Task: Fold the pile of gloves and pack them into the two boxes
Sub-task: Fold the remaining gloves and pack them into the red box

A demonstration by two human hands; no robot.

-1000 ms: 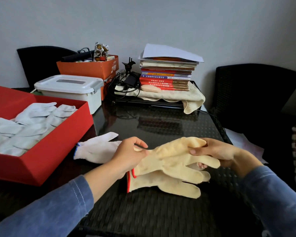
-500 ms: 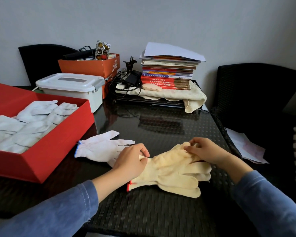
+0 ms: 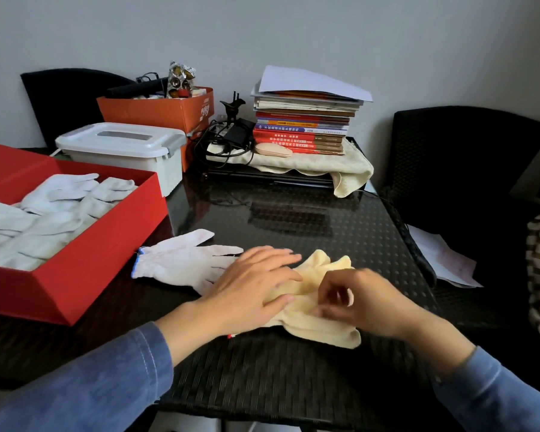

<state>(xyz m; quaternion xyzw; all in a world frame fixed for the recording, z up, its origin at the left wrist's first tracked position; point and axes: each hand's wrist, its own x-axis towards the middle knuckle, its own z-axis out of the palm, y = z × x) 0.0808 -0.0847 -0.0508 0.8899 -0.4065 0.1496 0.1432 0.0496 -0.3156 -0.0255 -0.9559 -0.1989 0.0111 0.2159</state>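
A pair of cream-yellow gloves (image 3: 321,327) with a red cuff edge lies folded over on the black wicker table (image 3: 262,375) in front of me. My left hand (image 3: 253,288) lies flat on the left part, fingers spread, pressing it down. My right hand (image 3: 359,299) pinches the folded fabric on the right; it is blurred. One white glove (image 3: 181,260) with a blue cuff edge lies flat just left of the yellow pair, partly under my left hand. An open red box (image 3: 85,275) at the left holds several white gloves (image 3: 44,219).
A white lidded plastic bin (image 3: 122,151) and an orange box (image 3: 162,112) of odds stand behind the red box. A book stack (image 3: 306,123) on a cream cloth, cables and a charger sit at the back. Black chairs flank the table; papers (image 3: 440,260) lie at the right.
The yellow gloves have come down from the air onto the table and been folded shorter. My left hand opened from gripping the cuff to pressing flat; my right hand moved left and nearer.
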